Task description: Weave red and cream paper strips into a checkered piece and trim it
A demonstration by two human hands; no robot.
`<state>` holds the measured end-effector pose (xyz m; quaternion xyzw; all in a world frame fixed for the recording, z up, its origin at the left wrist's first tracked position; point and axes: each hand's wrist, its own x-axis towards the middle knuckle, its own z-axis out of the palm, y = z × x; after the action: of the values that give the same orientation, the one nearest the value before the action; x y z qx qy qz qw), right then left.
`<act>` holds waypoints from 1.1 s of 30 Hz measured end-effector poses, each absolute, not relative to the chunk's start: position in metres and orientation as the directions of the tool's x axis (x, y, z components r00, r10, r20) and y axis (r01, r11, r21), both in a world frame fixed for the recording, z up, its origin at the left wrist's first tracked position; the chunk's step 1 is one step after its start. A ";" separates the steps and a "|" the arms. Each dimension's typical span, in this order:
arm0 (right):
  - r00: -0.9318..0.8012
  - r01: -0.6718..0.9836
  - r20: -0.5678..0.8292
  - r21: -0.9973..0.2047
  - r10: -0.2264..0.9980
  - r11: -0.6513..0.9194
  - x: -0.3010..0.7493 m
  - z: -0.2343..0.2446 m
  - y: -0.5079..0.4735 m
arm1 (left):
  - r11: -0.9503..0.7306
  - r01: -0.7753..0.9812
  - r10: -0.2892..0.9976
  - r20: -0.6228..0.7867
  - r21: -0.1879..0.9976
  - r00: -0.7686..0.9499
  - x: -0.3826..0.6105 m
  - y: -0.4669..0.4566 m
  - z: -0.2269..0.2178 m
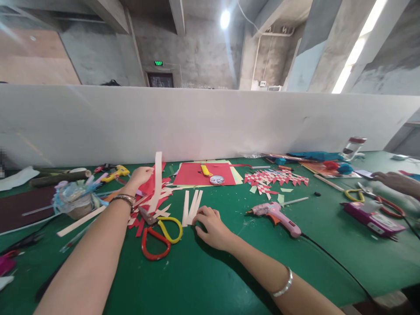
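My left hand (141, 178) is closed at the fingertips beside a long off-white paper strip (158, 175), which stands raised and slightly curved over a heap of red and white paper scraps (138, 221). The fingertips are partly hidden, but they seem to pinch the strip. My right hand (211, 227) rests on the green table with loosely bent fingers apart, their tips touching the lower end of several pale paper strips (186, 208). Between my forearms lie scissors (156, 243) with one red and one yellow handle, blades on the scraps.
Behind are red paper sheets (187, 174) with a yellow cutter (205, 170) and a round patterned disc (217, 180). On the right lie a pink glue gun (278, 218), its cord, checkered paper pieces (265, 178), and a purple box (370, 218). Another person's hand (390, 179) reaches in.
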<state>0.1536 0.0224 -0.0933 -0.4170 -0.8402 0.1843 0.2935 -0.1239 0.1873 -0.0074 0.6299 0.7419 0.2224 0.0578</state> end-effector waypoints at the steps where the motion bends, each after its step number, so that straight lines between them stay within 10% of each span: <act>1: -0.480 0.593 0.337 -0.556 0.810 0.583 0.154 -0.094 0.023 | 0.136 0.923 0.962 0.174 0.359 -0.209 -0.126 0.187 -0.009; 10: -0.502 0.596 0.330 -0.537 0.799 0.597 0.154 -0.095 0.023 | 0.340 0.940 0.940 0.021 0.035 -0.340 -0.128 0.171 -0.018; 18: -0.517 0.615 0.304 -0.519 0.800 0.594 0.154 -0.092 0.022 | 0.329 0.941 0.874 0.402 -0.077 -0.272 -0.115 0.158 0.026; 25: -0.460 0.596 0.380 -0.538 0.802 0.596 0.155 -0.093 0.024 | -0.007 0.969 0.740 0.650 -0.247 0.171 -0.073 0.120 0.088; 33: -0.201 0.732 0.776 -0.286 0.598 0.618 0.172 -0.038 -0.017 | -0.511 0.634 0.509 0.389 -0.581 0.768 -0.026 0.005 0.048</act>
<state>0.1715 -0.0169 -0.0380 -0.4310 -0.7713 -0.0728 0.4626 -0.0257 0.0050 0.0478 0.8650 0.3304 0.0843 -0.3682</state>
